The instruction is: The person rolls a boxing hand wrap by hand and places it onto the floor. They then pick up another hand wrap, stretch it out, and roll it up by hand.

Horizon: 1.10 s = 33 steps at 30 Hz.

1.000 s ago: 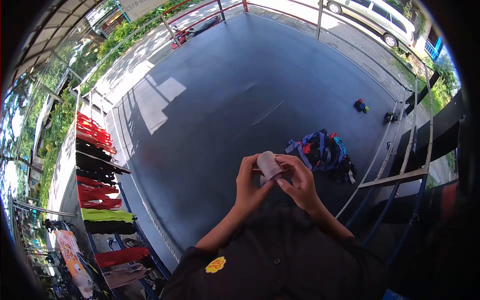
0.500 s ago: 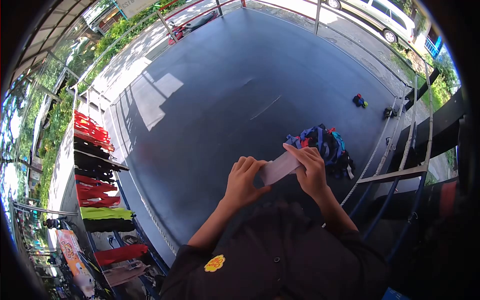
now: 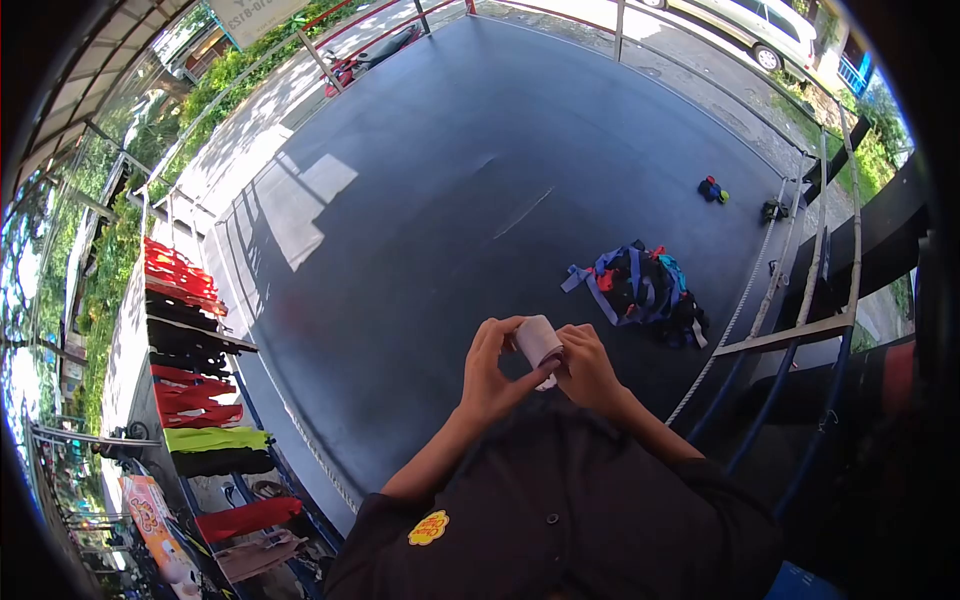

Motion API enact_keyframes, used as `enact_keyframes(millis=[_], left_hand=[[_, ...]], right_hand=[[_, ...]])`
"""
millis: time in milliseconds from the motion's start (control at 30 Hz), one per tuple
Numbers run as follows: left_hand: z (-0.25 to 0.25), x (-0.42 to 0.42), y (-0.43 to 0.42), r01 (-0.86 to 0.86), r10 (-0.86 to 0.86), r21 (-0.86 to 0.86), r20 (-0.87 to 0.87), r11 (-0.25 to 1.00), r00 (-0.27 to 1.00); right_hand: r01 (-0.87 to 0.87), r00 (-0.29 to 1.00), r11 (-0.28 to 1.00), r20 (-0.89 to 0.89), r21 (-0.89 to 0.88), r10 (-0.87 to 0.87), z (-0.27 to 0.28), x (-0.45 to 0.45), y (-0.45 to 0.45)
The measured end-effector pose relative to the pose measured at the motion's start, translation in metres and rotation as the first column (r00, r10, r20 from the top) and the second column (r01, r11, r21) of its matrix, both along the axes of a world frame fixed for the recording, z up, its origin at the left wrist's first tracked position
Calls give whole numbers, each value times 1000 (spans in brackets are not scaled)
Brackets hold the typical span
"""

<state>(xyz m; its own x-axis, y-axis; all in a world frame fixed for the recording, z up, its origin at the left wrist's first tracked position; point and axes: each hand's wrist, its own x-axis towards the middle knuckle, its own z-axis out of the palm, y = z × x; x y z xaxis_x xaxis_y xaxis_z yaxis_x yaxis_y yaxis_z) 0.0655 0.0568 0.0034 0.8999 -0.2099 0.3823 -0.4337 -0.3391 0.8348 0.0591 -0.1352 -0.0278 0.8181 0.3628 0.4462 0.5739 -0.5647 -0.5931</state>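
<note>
A person in a black shirt (image 3: pixel 540 490) stands on the dark mat (image 3: pixel 420 230) of a roped ring, both hands raised in front of the chest. Between the hands, above the mat, is a pale roll (image 3: pixel 540 338) of cloth, with a darker layer at its lower right edge.

The left hand (image 3: pixel 490 375) is on the roll's left side, its fingers bent close together behind it and its thumb stretched along below, pinching the roll between them. The right hand (image 3: pixel 592 372) is against the roll's right side, fingers curled and pressed together on it; I cannot tell where the right thumb's tip rests.

Beyond the right hand, on the mat, lies a heap (image 3: pixel 640 285) of tangled strips in blue, black, red and teal. Farther off, toward the ring's right edge, sits a small dark bundle (image 3: pixel 713 189) with red and yellow-green parts.

On the person's left, cloths hang along the ring's side: red strips (image 3: pixel 182 272) at the far end, then black ones, more red, a yellow-green cloth (image 3: pixel 216 440), and a red cloth (image 3: pixel 248 519) nearer. Outside the far ropes, a red motorbike (image 3: pixel 372 57) and a pale car (image 3: pixel 752 28) stand in sunlight. Patches of sun fall on the mat's left part.
</note>
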Motion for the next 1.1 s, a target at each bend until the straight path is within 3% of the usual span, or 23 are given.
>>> enact_keyframes(millis=[133, 200, 267, 333, 400, 467, 533, 567, 633, 667, 733, 867, 933, 1033, 1067, 1100], left_hand=[[11, -4, -10, -11, 9, -16, -114, 1000, 993], [18, 2, -4, 216, -214, 114, -25, 970, 976], [16, 10, 4, 272, -269, 171, -45, 947, 962], [19, 17, 6, 324, -317, 227, -65, 919, 946], [23, 19, 7, 262, -297, 276, 95, 925, 950], [11, 24, 10, 320, -340, 218, 62, 922, 938], [8, 25, 10, 374, -383, 155, 27, 914, 923], [7, 25, 9, 362, -371, 125, 56, 924, 927], [6, 25, 8, 354, -362, 95, 81, 930, 929], [5, 26, 8, 352, -363, 115, 93, 929, 927], [6, 27, 6, 352, -366, 134, 104, 926, 925], [5, 28, 2, 367, -413, 228, 206, 902, 887], [7, 29, 2, 384, -430, 225, 216, 895, 876], [10, 21, -1, 482, -512, 191, 160, 855, 844], [6, 9, -15, 431, -442, -306, 36, 849, 896], [4, 2, -24, 221, -426, -717, -117, 661, 897]], right_hand=[[62, 977, 991, -209, 117, -37, 9, -2, 1], [75, 948, 990, -318, 118, -34, 2, 0, -7], [85, 907, 989, -420, 121, -26, -3, 0, -13], [70, 655, 937, -724, 343, 216, -5, 1, -17], [80, 634, 914, -728, 398, 261, -7, -2, -14], [88, 614, 888, -727, 450, 307, -7, -2, -13], [121, 453, 699, -666, 705, 593, -7, -4, -17], [122, 454, 698, -665, 706, 593, -8, -4, -18], [100, 445, 424, -421, 900, 790, -12, -3, -21], [103, 447, 423, -422, 900, 789, -17, -4, -21], [326, 388, 220, -343, 919, 856, -20, -4, -20], [392, 460, 141, -326, 909, 826, -7, -3, -13], [346, 522, 249, -406, 905, 751, -12, -1, -15], [311, 610, 280, -417, 908, 674, 6, 2, -12], [312, 610, 281, -418, 907, 673, 8, 4, -14], [263, 628, 257, -367, 930, 686, 12, 6, -15]])
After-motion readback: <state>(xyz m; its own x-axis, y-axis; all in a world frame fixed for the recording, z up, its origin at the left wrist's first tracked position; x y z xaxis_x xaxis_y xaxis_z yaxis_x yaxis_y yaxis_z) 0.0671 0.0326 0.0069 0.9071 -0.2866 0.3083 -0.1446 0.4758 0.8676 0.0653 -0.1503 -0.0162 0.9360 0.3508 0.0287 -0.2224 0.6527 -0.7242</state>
